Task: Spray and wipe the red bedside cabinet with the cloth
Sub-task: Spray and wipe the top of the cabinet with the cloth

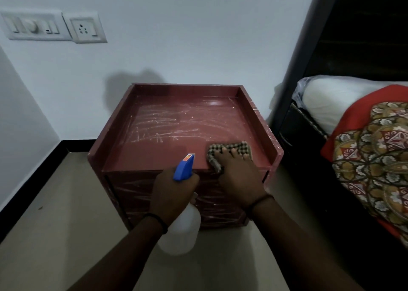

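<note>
Right hand (240,177) flat on cloth (239,147)

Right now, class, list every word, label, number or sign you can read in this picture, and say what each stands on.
Nothing here reads clearly.
Orange sticker on the spray bottle nozzle: print too blurred to read.
Switch plate and socket: no legible marking.
Red cabinet top: white smears, no words.
</note>
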Motion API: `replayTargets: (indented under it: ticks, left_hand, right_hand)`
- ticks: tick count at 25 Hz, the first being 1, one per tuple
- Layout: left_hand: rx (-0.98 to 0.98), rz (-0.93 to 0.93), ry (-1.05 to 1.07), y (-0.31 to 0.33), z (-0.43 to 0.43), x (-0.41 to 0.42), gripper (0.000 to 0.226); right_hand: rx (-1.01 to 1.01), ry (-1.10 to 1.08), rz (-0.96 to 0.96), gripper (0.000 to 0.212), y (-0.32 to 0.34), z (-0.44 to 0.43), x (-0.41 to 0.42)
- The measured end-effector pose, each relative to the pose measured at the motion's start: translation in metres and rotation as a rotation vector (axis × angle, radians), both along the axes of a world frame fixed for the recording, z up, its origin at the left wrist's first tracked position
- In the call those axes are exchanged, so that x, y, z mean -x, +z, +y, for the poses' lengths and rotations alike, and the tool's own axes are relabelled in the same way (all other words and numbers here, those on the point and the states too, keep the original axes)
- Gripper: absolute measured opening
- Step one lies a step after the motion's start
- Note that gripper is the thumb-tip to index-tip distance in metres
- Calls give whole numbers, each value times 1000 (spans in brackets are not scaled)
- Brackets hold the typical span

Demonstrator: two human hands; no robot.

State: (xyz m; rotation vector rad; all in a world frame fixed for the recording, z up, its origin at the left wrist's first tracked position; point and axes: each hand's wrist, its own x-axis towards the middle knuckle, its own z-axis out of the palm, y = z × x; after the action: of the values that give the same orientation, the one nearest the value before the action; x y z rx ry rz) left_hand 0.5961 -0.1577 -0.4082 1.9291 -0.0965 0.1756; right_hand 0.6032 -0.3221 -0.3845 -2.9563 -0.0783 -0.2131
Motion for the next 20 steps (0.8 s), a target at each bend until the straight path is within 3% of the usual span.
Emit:
replayTargets:
  ticks: [3,8,13,20]
  left_hand:
    - [15,-3,-24,-3,2,-5,23]
    - [-13,5,-11,-7,-1,-5,23]
    - [-5,21,-57,-15,-5,-5,18]
    - [-17,29,-50,-12,-12,-4,18]
  right_hand:
    - [-42,25,33,58,2,-20,19]
    - [-16,-106,20,46,5,-37,-39]
    - [-39,-101,1,62,-13,-41,6]
    - [50,-155,-39,52,0,-39,-24]
